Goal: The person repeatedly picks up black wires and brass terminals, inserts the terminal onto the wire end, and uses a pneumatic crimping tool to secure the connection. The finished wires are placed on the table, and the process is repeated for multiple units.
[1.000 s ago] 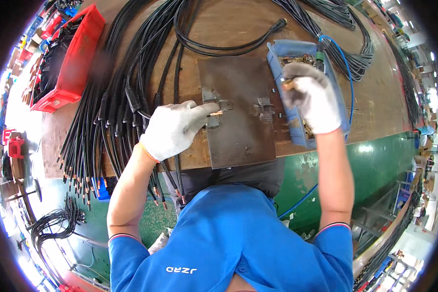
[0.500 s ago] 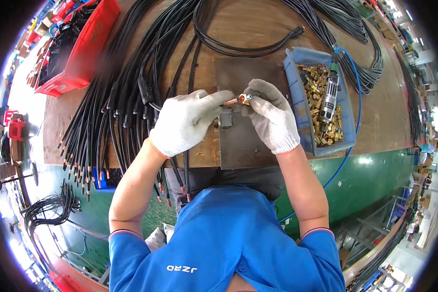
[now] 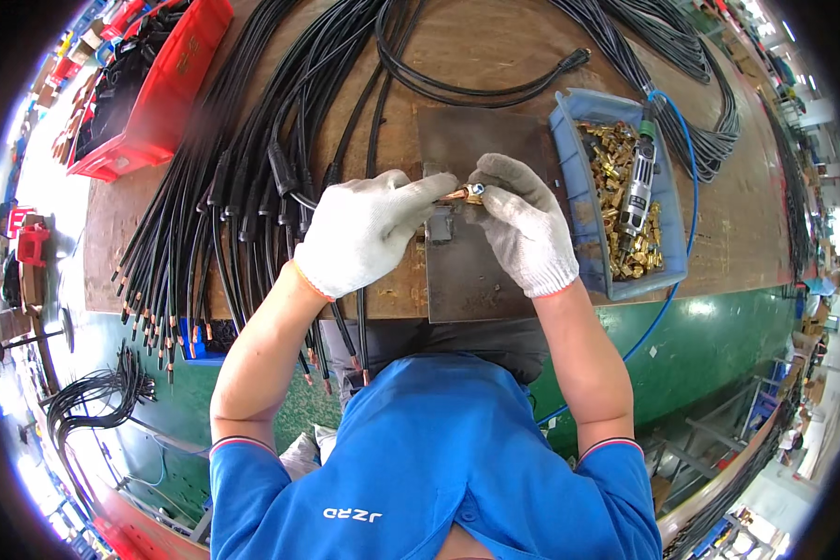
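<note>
My left hand (image 3: 369, 222), in a white work glove, is closed around a cable whose bare copper end (image 3: 452, 196) pokes out past the fingertips. The rest of that cable is mostly hidden by the glove. Facing it, my gloved right hand (image 3: 525, 224) pinches a small brass connector (image 3: 476, 189) between thumb and fingers. Copper end and connector meet in front of me; how far one sits inside the other cannot be made out. Beneath both hands lie a dark metal plate (image 3: 481, 280) and a small grey metal block (image 3: 441, 227).
On the right, a blue bin (image 3: 583, 219) holds many brass connectors, with a silver-and-green power tool (image 3: 638, 182) on top and its blue hose (image 3: 693, 201) beside it. Black cables (image 3: 243, 121) cover the table's left. A red bin (image 3: 173, 93) stands far left; coiled cables (image 3: 709, 131) lie far right.
The copper end has come closer to the brass connector, and the gap between my fingertips has narrowed. My left hand has shifted slightly right.
</note>
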The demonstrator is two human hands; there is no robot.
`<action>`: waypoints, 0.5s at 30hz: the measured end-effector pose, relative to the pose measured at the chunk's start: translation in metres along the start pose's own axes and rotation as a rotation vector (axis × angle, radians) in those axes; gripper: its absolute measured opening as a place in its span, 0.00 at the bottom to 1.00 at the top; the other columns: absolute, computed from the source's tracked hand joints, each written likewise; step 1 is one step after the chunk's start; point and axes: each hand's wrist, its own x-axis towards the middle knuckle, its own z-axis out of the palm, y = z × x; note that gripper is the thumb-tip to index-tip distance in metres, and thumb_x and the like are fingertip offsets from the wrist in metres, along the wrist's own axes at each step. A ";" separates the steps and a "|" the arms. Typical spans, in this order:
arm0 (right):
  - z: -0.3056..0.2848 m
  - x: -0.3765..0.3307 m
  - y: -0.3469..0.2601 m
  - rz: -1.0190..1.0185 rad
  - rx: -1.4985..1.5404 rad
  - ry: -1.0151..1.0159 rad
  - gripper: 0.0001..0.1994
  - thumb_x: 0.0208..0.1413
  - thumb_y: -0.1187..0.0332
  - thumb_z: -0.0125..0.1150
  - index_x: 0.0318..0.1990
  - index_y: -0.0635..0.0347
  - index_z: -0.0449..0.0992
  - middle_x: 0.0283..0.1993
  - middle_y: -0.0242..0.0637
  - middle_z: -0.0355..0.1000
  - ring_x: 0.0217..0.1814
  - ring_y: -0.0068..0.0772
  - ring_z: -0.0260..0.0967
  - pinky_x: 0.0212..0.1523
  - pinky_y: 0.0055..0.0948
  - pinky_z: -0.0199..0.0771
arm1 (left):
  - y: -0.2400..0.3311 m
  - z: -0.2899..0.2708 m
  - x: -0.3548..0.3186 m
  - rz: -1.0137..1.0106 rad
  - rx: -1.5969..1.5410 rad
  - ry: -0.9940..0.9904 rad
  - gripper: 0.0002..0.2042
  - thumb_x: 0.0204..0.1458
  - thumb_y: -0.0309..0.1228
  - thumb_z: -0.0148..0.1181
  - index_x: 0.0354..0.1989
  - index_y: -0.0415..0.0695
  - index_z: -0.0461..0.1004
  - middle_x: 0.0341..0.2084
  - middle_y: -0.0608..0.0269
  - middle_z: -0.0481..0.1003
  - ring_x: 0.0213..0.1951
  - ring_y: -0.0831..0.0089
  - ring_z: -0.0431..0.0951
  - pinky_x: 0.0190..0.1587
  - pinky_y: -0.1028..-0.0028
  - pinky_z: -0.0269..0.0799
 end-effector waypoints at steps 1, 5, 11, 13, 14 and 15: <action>0.000 0.000 -0.001 0.002 -0.013 0.011 0.19 0.64 0.79 0.65 0.63 0.67 0.77 0.55 0.46 0.82 0.56 0.37 0.82 0.60 0.37 0.84 | 0.000 0.000 0.000 0.004 0.013 -0.005 0.22 0.58 0.24 0.66 0.63 0.50 0.81 0.30 0.54 0.79 0.31 0.54 0.83 0.35 0.61 0.78; -0.002 -0.002 -0.003 0.005 -0.110 0.071 0.19 0.64 0.80 0.66 0.62 0.67 0.77 0.55 0.44 0.82 0.56 0.35 0.82 0.60 0.34 0.83 | -0.001 0.003 -0.001 0.012 0.064 -0.032 0.22 0.58 0.25 0.67 0.63 0.52 0.81 0.29 0.56 0.79 0.31 0.55 0.83 0.34 0.61 0.78; 0.015 -0.002 -0.003 -0.025 -0.569 0.125 0.16 0.65 0.77 0.67 0.59 0.68 0.80 0.56 0.41 0.83 0.56 0.30 0.81 0.60 0.28 0.80 | -0.007 0.009 -0.005 0.001 0.169 -0.037 0.14 0.60 0.32 0.67 0.55 0.49 0.83 0.29 0.56 0.80 0.31 0.54 0.83 0.35 0.59 0.79; 0.013 0.000 -0.001 -0.080 -0.808 0.078 0.14 0.65 0.76 0.68 0.56 0.67 0.83 0.56 0.40 0.83 0.56 0.30 0.81 0.60 0.28 0.80 | -0.012 0.013 -0.005 0.005 0.205 -0.058 0.12 0.61 0.33 0.67 0.51 0.48 0.83 0.30 0.56 0.80 0.32 0.53 0.84 0.36 0.59 0.79; 0.005 0.003 0.002 -0.140 -0.953 0.039 0.13 0.65 0.75 0.69 0.55 0.66 0.84 0.56 0.40 0.83 0.56 0.31 0.81 0.60 0.28 0.79 | -0.014 0.014 -0.005 0.007 0.223 -0.070 0.11 0.61 0.34 0.67 0.49 0.47 0.83 0.30 0.56 0.80 0.32 0.53 0.84 0.36 0.59 0.79; 0.001 0.007 0.004 -0.200 -1.096 -0.004 0.12 0.64 0.74 0.69 0.53 0.66 0.85 0.56 0.41 0.83 0.57 0.31 0.81 0.60 0.29 0.79 | -0.016 0.015 -0.005 0.006 0.222 -0.066 0.10 0.61 0.34 0.67 0.48 0.47 0.83 0.30 0.56 0.80 0.32 0.53 0.84 0.36 0.59 0.79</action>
